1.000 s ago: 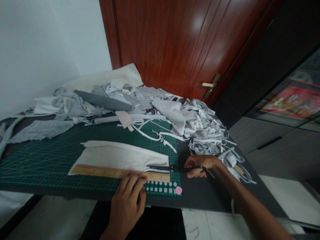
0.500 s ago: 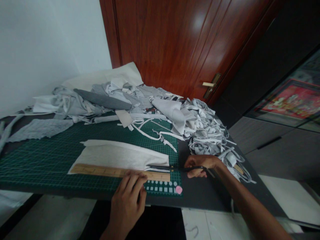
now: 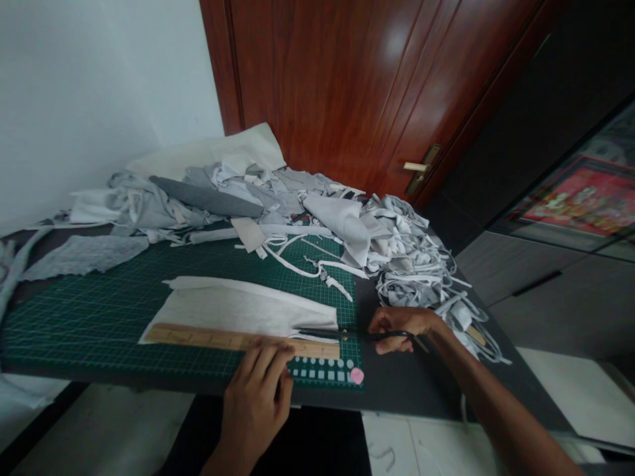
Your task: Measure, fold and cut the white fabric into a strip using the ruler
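My left hand (image 3: 258, 393) lies with its fingertips pressed on a wooden ruler (image 3: 218, 339), fingers stretched out. Under the ruler's upper edge is a long piece of off-white cloth (image 3: 233, 307), spread on a green cutting mat (image 3: 198, 261). Black-handled scissors (image 3: 361, 335) are gripped in my right hand (image 3: 394, 330), which is closed around the handles. Their dark blades point left into the cloth's right end, just above the ruler and nearly parallel to it. A narrow edge of cloth shows below the blades.
Grey and white fabric scraps (image 3: 198, 195) are heaped along the back of the dark table (image 3: 421, 390). A tangled pile of strips (image 3: 397, 244) lies at the right. Loose cords (image 3: 292, 264) rest on the mat. A pink round piece (image 3: 356, 376) sits at its corner. Behind stands a wooden door (image 3: 317, 86).
The whole view has shifted very slightly. The scissor blades appear a little closer together, at the same spot in the cloth. My left hand stays on the ruler.
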`<state>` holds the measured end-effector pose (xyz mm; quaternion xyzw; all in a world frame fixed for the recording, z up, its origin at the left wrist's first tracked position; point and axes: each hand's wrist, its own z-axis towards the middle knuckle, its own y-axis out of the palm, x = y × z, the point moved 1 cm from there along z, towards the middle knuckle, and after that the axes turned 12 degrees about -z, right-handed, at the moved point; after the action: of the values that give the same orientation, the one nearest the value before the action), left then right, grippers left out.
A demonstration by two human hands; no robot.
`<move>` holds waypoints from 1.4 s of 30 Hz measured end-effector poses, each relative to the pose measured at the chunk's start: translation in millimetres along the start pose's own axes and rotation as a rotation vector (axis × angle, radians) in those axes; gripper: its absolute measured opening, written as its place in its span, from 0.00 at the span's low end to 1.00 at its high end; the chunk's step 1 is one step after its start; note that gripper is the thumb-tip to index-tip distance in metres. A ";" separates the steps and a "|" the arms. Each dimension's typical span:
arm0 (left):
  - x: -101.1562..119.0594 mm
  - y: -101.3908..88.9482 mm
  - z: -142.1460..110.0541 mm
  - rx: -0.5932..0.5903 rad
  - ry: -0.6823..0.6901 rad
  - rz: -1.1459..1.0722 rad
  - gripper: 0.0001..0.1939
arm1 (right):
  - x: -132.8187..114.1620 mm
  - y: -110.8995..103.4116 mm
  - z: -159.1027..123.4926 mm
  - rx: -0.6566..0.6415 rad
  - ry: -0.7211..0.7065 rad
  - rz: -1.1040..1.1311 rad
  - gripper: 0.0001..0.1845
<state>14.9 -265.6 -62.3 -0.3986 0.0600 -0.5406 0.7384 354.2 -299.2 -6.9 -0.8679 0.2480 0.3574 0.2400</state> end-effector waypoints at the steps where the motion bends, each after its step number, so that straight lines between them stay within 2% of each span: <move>1: -0.3 0.1 -0.3 -0.007 -0.004 0.004 0.15 | 0.0 0.0 -0.3 0.002 -0.005 -0.009 0.30; 16: -2.5 4.1 -4.1 -0.034 -0.001 0.082 0.22 | -5.2 0.7 1.0 -0.003 0.056 0.064 0.31; 21: -1.7 2.7 -3.8 -0.072 -0.015 0.075 0.25 | -11.4 -0.1 -1.7 -0.018 0.068 -0.017 0.32; 24: -1.7 2.1 -3.3 -0.081 -0.017 0.065 0.25 | -10.9 -2.2 -2.0 -0.035 0.071 -0.082 0.32; 29: -2.8 2.7 -4.4 -0.085 -0.016 0.075 0.25 | -5.3 -5.5 0.9 -0.089 0.062 -0.044 0.35; 42: -2.6 3.6 -4.5 -0.083 0.003 0.073 0.25 | -7.9 -7.1 0.7 -0.102 0.080 -0.075 0.33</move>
<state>14.2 -265.4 -68.6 -0.4258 0.0980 -0.5107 0.7404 353.2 -291.4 0.2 -0.9013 0.2061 0.3252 0.1987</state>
